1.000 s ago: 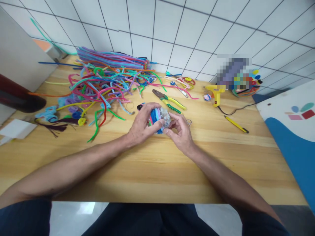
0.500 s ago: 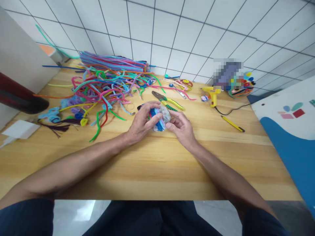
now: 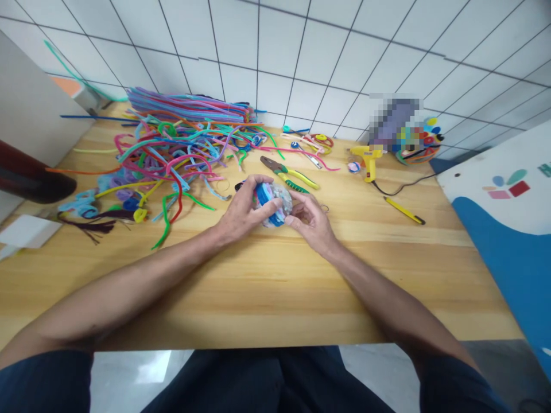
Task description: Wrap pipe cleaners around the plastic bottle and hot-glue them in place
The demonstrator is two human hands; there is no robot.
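Between my two hands, above the middle of the wooden table (image 3: 267, 287), is a small rounded fuzzy craft piece (image 3: 275, 217) in blue, lilac and grey, seemingly of pipe cleaners. My left hand (image 3: 247, 207) wraps its left side, the thumb lying across the front. My right hand (image 3: 310, 221) pinches the grey right edge between thumb and fingers. Part of the piece is hidden behind the fingers. Just beyond the hands lie pliers (image 3: 279, 167) with yellow-green handles.
Tangled loose pipe cleaners (image 3: 172, 155) and a bundle of straight ones (image 3: 189, 108) cover the back left. At the right are a yellow glue gun (image 3: 368, 160) with its cord and a yellow utility knife (image 3: 404, 210). A white card (image 3: 30, 230) lies far left.
The view has shifted slightly, so everything sits a little further left. The craft piece is turned a little in the hands, its blue band now more tilted; both hands keep their hold.
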